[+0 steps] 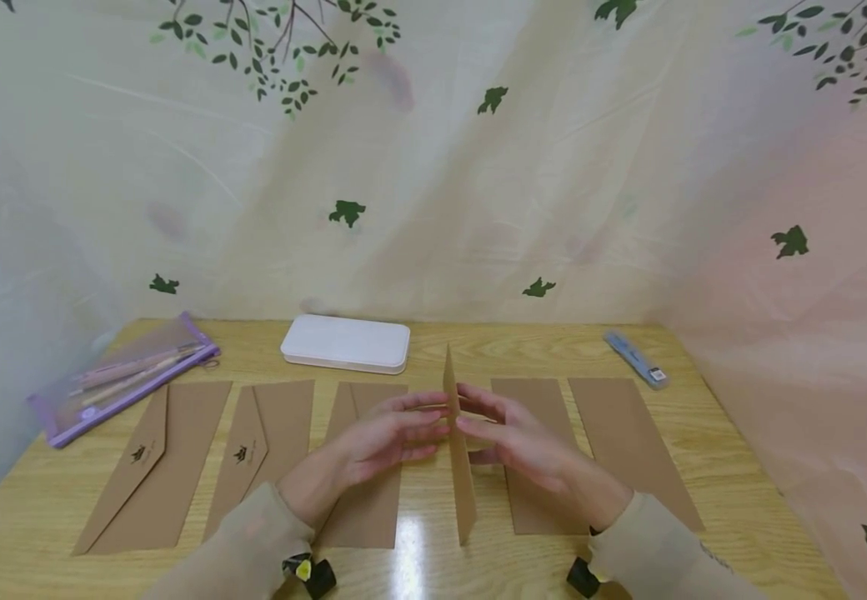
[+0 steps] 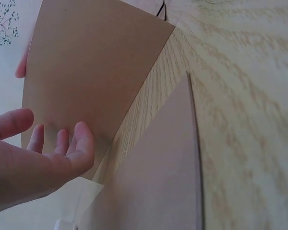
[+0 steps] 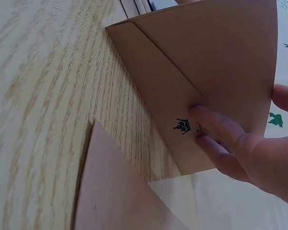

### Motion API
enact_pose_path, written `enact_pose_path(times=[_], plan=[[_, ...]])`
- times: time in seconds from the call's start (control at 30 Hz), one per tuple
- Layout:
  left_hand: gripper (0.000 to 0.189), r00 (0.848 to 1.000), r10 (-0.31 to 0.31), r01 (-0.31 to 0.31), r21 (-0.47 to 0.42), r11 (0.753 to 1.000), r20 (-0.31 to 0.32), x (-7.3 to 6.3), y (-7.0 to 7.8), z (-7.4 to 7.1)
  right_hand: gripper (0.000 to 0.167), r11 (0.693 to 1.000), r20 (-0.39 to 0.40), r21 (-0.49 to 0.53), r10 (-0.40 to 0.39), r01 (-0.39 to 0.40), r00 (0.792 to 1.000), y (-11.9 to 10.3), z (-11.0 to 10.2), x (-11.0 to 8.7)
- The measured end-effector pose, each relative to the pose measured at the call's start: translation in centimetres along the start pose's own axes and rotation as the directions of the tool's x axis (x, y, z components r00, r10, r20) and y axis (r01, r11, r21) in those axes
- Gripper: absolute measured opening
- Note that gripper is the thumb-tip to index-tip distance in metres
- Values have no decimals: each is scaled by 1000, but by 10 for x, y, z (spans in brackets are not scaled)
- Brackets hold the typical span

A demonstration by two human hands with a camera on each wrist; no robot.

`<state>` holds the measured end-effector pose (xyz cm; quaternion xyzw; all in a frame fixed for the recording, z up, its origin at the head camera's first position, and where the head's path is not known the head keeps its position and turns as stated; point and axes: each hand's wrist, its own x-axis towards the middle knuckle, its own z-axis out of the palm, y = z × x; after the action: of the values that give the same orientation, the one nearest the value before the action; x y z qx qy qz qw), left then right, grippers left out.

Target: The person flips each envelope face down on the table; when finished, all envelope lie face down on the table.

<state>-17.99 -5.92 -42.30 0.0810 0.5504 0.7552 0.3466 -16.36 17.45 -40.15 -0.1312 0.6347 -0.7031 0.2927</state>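
Note:
A brown paper envelope stands on edge between both hands, its plain face toward the left hand and its flap with a small crown print toward the right. The left hand has loosely bent fingers at the plain face; its thumb is free. On the flap side, fingers of the right hand rest against the paper near the print, and its thumb is by the edge. Flat on the table lie more envelopes: one under the left forearm and one beneath the right hand.
Two flap-up envelopes lie at left, and a plain one at far right. Behind them are a purple-edged zip pouch with pens, a white case and a blue packet. A leaf-print curtain surrounds the table.

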Motion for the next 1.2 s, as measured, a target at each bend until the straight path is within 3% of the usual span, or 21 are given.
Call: enact_pose_path(times=[0.93, 1.2], plan=[[54, 1000, 6, -6, 13, 1000, -14, -10, -3, -6, 70, 997, -41, 83, 9, -5, 999, 6, -6, -12], [55, 1000, 12, -12, 9, 1000, -26, -12, -4, -11, 72, 999, -62, 51, 22, -19, 998, 9, -12, -14]])
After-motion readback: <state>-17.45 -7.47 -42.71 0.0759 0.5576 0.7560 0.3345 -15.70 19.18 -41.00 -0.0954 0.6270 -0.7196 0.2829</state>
